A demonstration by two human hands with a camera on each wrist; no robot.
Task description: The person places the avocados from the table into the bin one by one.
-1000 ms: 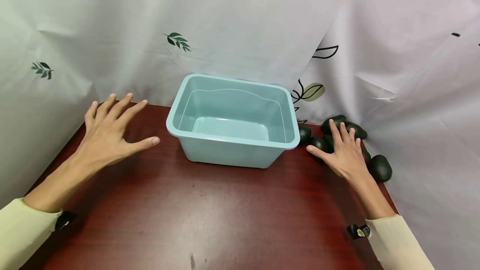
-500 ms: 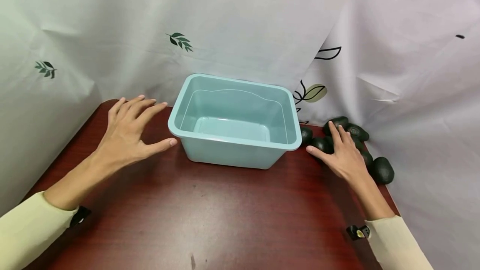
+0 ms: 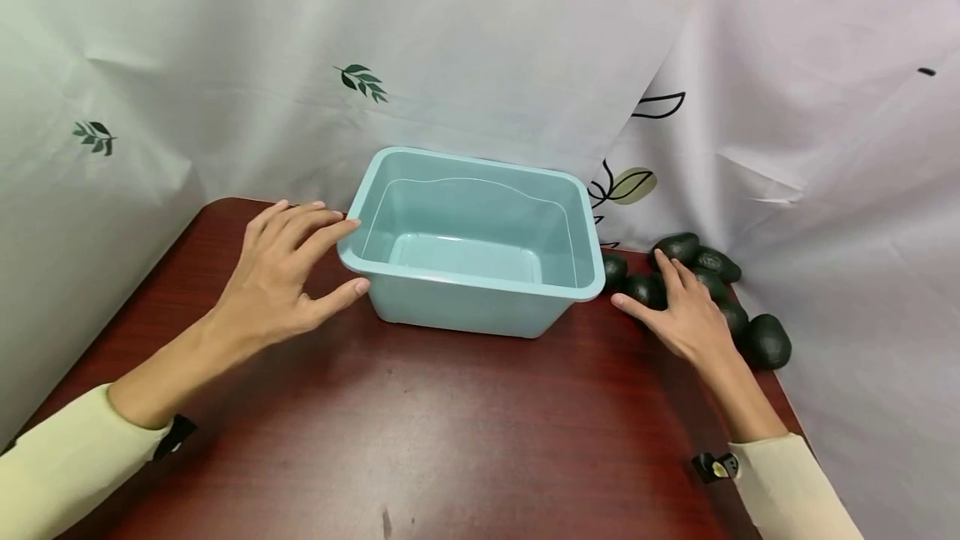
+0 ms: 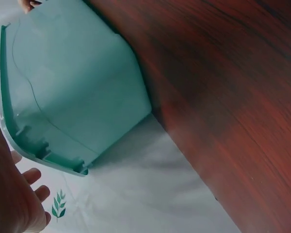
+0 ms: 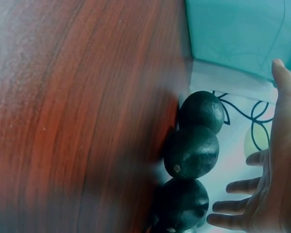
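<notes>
A pale blue plastic tub (image 3: 480,307) stands at the back middle of the table with nothing in it. My left hand (image 3: 281,277) is spread at the tub's left rim, thumb and forefinger apart; whether the fingertips touch the rim I cannot tell. In the left wrist view its fingers (image 4: 33,175) show beside the rim. My right hand (image 3: 686,315) hovers with loosely spread fingers over several dark green avocados (image 3: 767,342) bunched at the table's right back corner. In the right wrist view a gap shows between that hand (image 5: 276,189) and the avocados (image 5: 191,151).
A dark red wooden table (image 3: 450,423) carries everything. White cloth (image 3: 487,48) with leaf prints hangs close behind the tub and along both sides. One avocado (image 3: 613,271) lies right by the tub's right end.
My left hand has moved right, from well clear of the tub to its left rim. My right hand has stayed nearly still above the avocados. The tub has not moved.
</notes>
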